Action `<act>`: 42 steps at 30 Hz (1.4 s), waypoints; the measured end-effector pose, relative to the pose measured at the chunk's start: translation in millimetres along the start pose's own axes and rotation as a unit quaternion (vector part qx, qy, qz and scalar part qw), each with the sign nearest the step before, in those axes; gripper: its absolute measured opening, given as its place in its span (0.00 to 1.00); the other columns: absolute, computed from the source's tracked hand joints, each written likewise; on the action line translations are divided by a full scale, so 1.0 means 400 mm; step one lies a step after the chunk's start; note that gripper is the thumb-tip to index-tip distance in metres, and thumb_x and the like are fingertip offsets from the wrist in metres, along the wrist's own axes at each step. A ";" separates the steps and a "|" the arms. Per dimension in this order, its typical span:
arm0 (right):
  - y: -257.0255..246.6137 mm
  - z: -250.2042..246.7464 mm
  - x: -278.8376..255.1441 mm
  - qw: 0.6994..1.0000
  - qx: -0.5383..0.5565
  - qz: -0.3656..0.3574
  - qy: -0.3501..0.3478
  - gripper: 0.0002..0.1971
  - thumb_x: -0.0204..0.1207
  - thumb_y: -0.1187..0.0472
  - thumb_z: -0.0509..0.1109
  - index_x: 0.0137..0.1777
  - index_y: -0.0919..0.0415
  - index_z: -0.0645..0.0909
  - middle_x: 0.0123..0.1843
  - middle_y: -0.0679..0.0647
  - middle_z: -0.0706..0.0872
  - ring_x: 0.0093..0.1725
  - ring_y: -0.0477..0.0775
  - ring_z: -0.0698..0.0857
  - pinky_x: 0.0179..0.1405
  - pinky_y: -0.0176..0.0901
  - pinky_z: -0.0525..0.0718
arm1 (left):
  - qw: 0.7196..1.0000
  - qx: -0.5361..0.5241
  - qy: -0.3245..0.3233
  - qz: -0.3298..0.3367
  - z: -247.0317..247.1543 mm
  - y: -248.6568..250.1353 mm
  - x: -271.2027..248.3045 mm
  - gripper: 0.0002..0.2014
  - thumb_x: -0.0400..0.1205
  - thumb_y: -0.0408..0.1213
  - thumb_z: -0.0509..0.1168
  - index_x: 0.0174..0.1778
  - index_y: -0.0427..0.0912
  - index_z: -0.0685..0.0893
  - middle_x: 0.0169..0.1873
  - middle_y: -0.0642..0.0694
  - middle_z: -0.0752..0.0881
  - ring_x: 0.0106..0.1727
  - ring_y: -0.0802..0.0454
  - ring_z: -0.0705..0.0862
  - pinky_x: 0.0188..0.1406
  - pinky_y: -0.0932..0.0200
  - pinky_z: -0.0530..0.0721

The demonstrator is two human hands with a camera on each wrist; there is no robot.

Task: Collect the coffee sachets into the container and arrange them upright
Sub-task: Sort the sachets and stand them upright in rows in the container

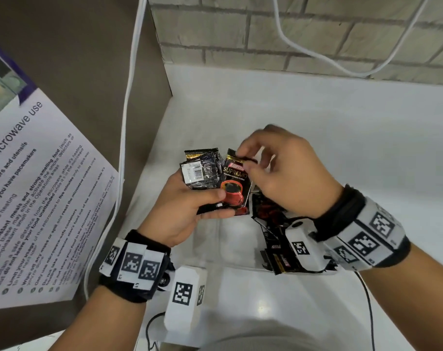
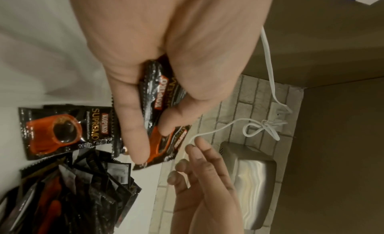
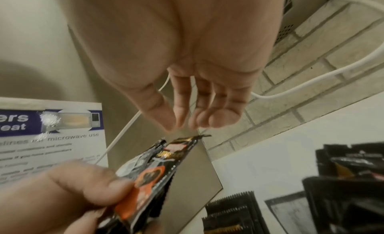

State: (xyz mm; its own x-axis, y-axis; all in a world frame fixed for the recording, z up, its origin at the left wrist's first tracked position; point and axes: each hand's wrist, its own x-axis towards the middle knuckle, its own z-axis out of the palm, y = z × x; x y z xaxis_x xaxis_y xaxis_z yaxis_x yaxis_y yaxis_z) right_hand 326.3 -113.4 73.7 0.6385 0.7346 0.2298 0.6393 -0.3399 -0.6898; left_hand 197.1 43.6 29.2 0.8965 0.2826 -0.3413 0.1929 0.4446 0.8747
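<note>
My left hand (image 1: 215,203) grips a fanned bundle of black coffee sachets (image 1: 205,173), thumb pressed on the front one (image 1: 236,183) with its red cup picture. The same bundle (image 2: 160,93) fills the left wrist view. My right hand (image 1: 247,160) hovers at the top edge of that front sachet (image 3: 158,168). In the right wrist view its fingers (image 3: 182,106) hang loosely curled just above the edge and hold nothing. More sachets (image 1: 271,214) lie heaped under my right wrist, and one lies flat on the counter (image 2: 62,130). A clear container's edge (image 1: 240,267) shows faintly.
The white counter (image 1: 316,122) ends at a brick wall (image 1: 291,34) with white cables (image 1: 125,122) hanging down. A microwave-use poster (image 1: 38,186) covers the left wall. A steel appliance (image 2: 249,171) stands at the back. A white box (image 1: 185,295) sits near my left wrist.
</note>
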 end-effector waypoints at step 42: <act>0.011 0.062 0.114 0.904 -0.321 0.024 -0.280 0.07 0.73 0.62 0.75 0.45 0.67 0.86 0.45 0.59 0.88 0.47 0.58 0.85 0.39 0.42 0.81 | 0.997 0.008 0.076 0.003 -0.081 -0.008 0.025 0.19 0.83 0.23 0.70 0.70 0.35 0.84 0.61 0.32 0.91 0.59 0.28 0.91 0.50 0.38 0.93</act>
State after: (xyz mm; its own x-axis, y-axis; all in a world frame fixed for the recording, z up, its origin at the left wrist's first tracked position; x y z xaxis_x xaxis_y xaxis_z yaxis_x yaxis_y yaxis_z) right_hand 347.6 -66.9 64.3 0.4688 0.8315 -0.2979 0.8489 -0.5174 -0.1080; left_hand 192.3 72.5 11.8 0.8273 0.4111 -0.3828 0.1951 0.4287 0.8821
